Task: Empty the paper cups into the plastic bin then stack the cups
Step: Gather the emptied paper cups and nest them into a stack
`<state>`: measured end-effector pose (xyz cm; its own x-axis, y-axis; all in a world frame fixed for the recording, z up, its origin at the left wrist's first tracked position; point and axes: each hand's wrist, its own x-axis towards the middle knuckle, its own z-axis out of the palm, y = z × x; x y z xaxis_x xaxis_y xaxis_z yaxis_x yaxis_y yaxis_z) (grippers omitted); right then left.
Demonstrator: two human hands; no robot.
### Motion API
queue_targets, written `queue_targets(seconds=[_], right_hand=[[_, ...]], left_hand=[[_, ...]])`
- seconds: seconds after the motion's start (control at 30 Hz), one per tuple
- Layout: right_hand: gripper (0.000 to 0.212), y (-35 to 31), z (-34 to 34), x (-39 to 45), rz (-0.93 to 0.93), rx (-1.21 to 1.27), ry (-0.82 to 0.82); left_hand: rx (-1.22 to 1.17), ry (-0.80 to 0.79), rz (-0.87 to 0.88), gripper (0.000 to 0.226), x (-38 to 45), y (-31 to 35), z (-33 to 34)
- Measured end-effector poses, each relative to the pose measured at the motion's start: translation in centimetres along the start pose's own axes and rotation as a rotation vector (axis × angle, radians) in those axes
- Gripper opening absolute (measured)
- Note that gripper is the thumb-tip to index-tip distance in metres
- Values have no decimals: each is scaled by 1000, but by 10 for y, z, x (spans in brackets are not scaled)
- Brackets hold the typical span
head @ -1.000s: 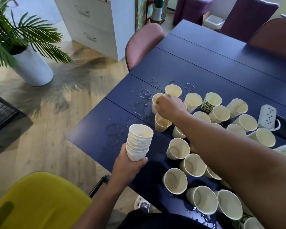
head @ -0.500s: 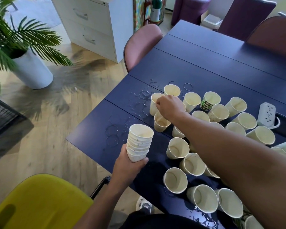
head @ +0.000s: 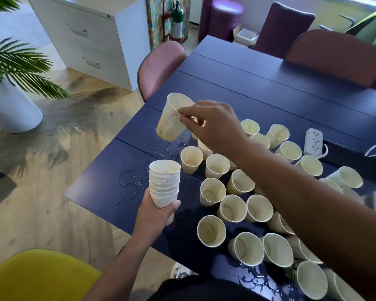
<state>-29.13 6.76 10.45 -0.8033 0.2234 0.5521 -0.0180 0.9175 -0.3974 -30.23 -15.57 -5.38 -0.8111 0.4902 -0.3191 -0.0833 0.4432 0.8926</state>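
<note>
- Cup (head: pixel 173 118) hangs in the air above the table's (head: pixel 269 98) wet patch, tilted, pinched at its rim by the right hand (head: pixel 213 124).
- Stack (head: pixel 164 183) of nested cups stands upright in the left hand (head: pixel 155 213), whose fingers curl round its base, over the table's near edge.
- Loose cups (head: pixel 212 230) crowd the table to the right of the stack, all mouth-up or leaning.
- Power strip (head: pixel 313 141) lies beyond them.
- Water rings (head: pixel 128 183) mark the table beside the stack.
</note>
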Motion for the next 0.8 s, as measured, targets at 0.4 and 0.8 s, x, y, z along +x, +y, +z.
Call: queue_targets(seconds=[0.4,0.8], right_hand=[[21,-11,8,-52,48,95,-530],[25,26,41,-41,423,-139,-485]], left_hand=[[-19,6,49,46,3,19,16],[-1,17,25,54,-6,1,2]])
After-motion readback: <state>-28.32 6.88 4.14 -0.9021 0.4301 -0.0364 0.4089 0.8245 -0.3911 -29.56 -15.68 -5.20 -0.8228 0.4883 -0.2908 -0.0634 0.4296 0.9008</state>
